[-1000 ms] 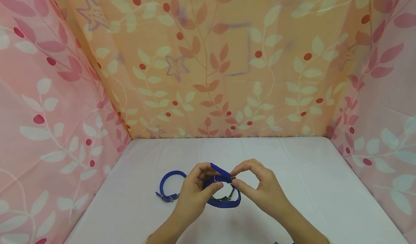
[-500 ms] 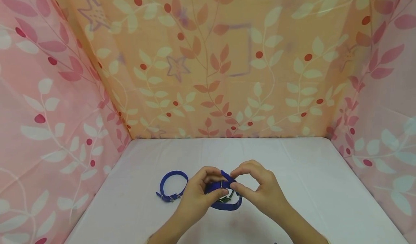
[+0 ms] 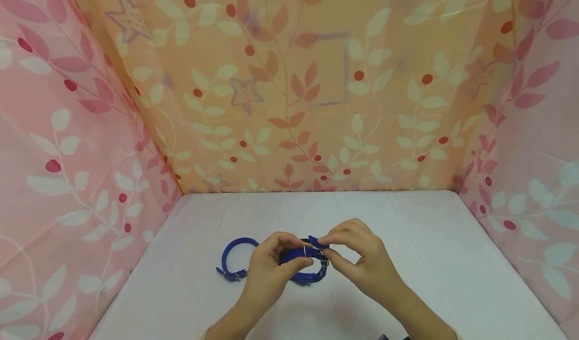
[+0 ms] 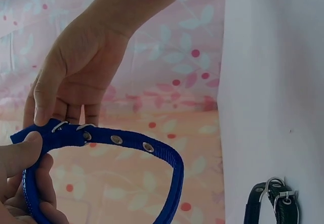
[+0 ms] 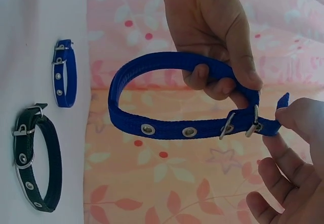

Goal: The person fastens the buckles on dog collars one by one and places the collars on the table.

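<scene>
A blue dog collar (image 3: 294, 254) with metal eyelets hangs as a closed loop between both hands, above the table. My left hand (image 3: 270, 265) grips the band beside the buckle, its thumb on the near side. With thumb and forefinger, my right hand (image 3: 364, 253) pinches the strap's free end. In the right wrist view the held collar (image 5: 187, 132) shows its buckle, with the strap passed through the metal frame and its tip bent up between the right fingers. The left hand (image 5: 210, 32) holds the far part of the loop there.
A second blue collar (image 3: 242, 240), buckled, lies on the white table (image 3: 407, 229) left of the hands. A dark green collar (image 5: 55, 158) rests on the table too, in the wrist views. Patterned cloth walls (image 3: 289, 144) enclose the back and sides.
The strap's free end has dropped lower and now bends in the right fingers. The held collar has shifted slightly left and now covers the green collar in the head view.
</scene>
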Demonstrator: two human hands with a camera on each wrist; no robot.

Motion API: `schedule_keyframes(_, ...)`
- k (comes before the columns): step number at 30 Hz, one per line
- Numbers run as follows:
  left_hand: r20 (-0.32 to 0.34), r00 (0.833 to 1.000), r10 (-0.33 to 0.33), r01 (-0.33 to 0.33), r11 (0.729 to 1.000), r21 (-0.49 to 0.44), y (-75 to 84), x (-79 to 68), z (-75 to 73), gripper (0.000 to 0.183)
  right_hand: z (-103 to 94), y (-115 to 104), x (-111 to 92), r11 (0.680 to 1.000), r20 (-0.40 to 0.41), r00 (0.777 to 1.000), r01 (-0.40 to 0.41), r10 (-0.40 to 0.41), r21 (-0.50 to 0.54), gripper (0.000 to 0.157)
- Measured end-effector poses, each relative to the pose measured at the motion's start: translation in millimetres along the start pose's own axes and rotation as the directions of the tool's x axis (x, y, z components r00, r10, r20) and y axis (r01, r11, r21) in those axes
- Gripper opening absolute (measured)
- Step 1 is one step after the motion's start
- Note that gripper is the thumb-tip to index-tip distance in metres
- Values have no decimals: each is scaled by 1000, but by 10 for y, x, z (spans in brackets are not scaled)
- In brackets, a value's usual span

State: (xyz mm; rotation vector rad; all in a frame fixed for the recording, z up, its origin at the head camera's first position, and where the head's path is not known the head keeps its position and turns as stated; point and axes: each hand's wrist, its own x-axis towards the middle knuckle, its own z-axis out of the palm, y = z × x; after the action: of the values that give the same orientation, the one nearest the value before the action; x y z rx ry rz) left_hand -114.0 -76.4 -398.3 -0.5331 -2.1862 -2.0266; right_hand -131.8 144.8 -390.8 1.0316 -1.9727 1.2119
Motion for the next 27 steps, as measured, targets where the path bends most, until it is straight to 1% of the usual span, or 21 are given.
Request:
schedule_keyframes(2, 0, 1000, -7, 7, 1000, -5, -5, 0, 1, 28, -15, -4, 1, 1000, 15, 1000, 0, 1, -28, 39)
schedule_keyframes(4, -1, 1000, -11, 11, 1000, -2, -13, 1, 2, 27, -23, -1, 1, 998, 28, 999, 17, -15, -62, 37)
schedule_keyframes(9, 2, 1000, 8, -8, 1000, 11, -35, 4, -6, 25, -39, 33, 14, 984, 37, 994, 108, -104, -139, 35)
schedule_keyframes(12, -5, 1000, 25, -24, 999, 33, -38, 6, -15, 23, -48, 48, 21, 978, 43, 989, 144, -139, -150, 35)
schedule_keyframes(15, -9, 1000, 30, -29, 998, 55, -33, 7, -26, 23, -60, 50, 27, 975, 56, 986, 161, -154, -155, 35)
schedule_keyframes(18, 1, 1000, 28, -28, 998, 59, -24, 9, -32, 24, -71, 48, 34, 971, 71, 984, 175, -165, -165, 33)
schedule_keyframes(21, 18, 1000, 17, -18, 998, 56, -23, 11, -35, 23, -74, 47, 38, 964, 85, 979, 196, -183, -180, 28)
schedule_keyframes(24, 36, 999, -4, 2, 999, 54, -25, 12, -34, 24, -69, 46, 34, 957, 96, 976, 213, -198, -198, 14)
schedule_keyframes(27, 59, 998, -25, 21, 998, 65, -25, 13, -33, 24, -61, 42, 27, 956, 102, 974, 218, -201, -195, 10)
